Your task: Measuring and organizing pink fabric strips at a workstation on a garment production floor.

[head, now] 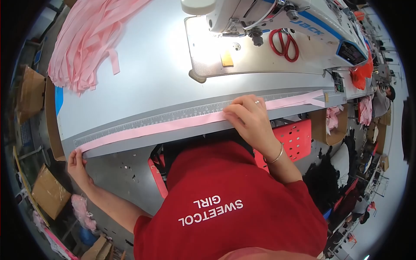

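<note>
A long pink fabric strip (159, 127) lies along the printed ruler (182, 112) near the table's front edge. My left hand (79, 167) pinches the strip's left end between thumb and fingers at the ruler's start. Around the ruler's middle, my right hand (248, 118) has its fingertips on the strip, with the thumb tucked beneath; whether it grips the cloth or only presses on it is hard to see. Past my right hand the strip runs on and splits into two loose ends at the right.
A Jack sewing machine (276, 19) stands at the back, with red-handled scissors (283, 45) on its bed. Pink strips (87, 45) are heaped at the far left. A cardboard box (336, 130) holds pink cloth beside the table's right end. A red perforated chair (292, 139) is under me.
</note>
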Tool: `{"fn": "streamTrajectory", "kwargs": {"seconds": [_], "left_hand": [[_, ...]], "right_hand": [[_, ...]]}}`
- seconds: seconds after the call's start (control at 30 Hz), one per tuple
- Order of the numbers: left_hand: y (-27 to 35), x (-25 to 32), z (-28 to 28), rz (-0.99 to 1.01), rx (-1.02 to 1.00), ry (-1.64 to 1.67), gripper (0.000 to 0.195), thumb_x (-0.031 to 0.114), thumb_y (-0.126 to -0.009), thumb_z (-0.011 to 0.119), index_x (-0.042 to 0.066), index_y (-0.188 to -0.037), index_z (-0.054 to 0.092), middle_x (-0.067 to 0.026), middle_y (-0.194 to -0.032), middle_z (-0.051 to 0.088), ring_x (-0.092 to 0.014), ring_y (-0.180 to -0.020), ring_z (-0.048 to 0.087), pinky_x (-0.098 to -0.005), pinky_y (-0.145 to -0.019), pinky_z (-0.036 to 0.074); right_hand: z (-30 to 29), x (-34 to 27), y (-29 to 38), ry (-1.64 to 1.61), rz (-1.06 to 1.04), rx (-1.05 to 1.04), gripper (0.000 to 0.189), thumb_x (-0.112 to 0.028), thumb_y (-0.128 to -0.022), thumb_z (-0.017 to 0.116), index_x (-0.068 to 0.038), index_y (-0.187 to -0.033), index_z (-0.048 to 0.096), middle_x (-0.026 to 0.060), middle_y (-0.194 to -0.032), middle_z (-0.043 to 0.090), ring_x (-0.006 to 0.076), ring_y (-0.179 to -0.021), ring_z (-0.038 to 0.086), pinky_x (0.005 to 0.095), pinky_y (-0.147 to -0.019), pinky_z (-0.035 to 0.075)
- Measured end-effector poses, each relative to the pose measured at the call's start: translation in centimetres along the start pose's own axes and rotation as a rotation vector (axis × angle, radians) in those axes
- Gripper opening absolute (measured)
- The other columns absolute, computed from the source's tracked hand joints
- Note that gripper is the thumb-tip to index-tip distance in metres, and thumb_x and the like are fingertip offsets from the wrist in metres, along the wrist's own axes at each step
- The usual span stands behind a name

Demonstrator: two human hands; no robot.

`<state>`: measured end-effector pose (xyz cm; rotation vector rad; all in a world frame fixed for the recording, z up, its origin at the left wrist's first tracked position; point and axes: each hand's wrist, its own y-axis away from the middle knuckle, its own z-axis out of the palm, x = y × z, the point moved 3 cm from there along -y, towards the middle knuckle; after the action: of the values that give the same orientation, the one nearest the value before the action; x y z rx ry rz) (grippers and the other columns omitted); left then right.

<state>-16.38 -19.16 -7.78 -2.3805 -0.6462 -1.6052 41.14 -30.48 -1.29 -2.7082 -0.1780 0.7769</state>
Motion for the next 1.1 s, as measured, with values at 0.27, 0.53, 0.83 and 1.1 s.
{"fn": "streamTrajectory", "kwargs": {"seconds": [0.27, 0.53, 0.83, 1.1], "left_hand": [[-0.1, 0.0, -0.1, -0.017, 0.008, 0.001, 0.017, 0.015, -0.091, 0.077, 0.004, -0.103, 0.072, 0.0043, -0.078, 0.063, -0.003, -0.06, 0.046, -0.0167, -0.055, 0.035], [0.0, 0.1, -0.1, -0.007, 0.011, 0.003, 0.018, 0.015, -0.091, 0.077, 0.004, -0.104, 0.072, 0.004, -0.079, 0.063, -0.003, -0.059, 0.047, -0.0172, -0.055, 0.036], [0.3, 0.4, 0.1, 0.003, 0.001, -0.014, 0.021, 0.015, -0.09, 0.078, 0.002, -0.106, 0.071, 0.0025, -0.082, 0.064, -0.004, -0.061, 0.049, -0.0176, -0.056, 0.038], [0.0, 0.0, 0.1, -0.005, -0.003, 0.005, 0.022, 0.014, -0.091, 0.077, 0.002, -0.108, 0.07, 0.002, -0.085, 0.066, -0.003, -0.062, 0.05, -0.017, -0.057, 0.039]], "right_hand": [[0.2, -0.2, -0.1, 0.011, -0.012, -0.025, 0.008, -0.013, -0.085, 0.073, -0.012, -0.09, 0.067, 0.0021, -0.094, 0.061, 0.0228, -0.092, 0.058, 0.037, -0.083, 0.04], [0.5, -1.6, -0.3, 0.009, -0.173, 0.015, 0.023, -0.01, -0.076, 0.079, -0.014, -0.097, 0.071, 0.0002, -0.1, 0.065, 0.0209, -0.101, 0.061, 0.042, -0.093, 0.04], [1.8, -2.4, 0.5, 0.075, -0.227, 0.04, 0.028, -0.01, -0.074, 0.081, -0.014, -0.099, 0.07, 0.0002, -0.101, 0.064, 0.0203, -0.104, 0.062, 0.0458, -0.101, 0.039], [1.8, -2.1, 1.2, 0.093, -0.284, 0.109, 0.024, -0.011, -0.075, 0.079, -0.013, -0.097, 0.068, -0.0006, -0.097, 0.062, 0.0174, -0.1, 0.062, 0.0442, -0.099, 0.042]]}}
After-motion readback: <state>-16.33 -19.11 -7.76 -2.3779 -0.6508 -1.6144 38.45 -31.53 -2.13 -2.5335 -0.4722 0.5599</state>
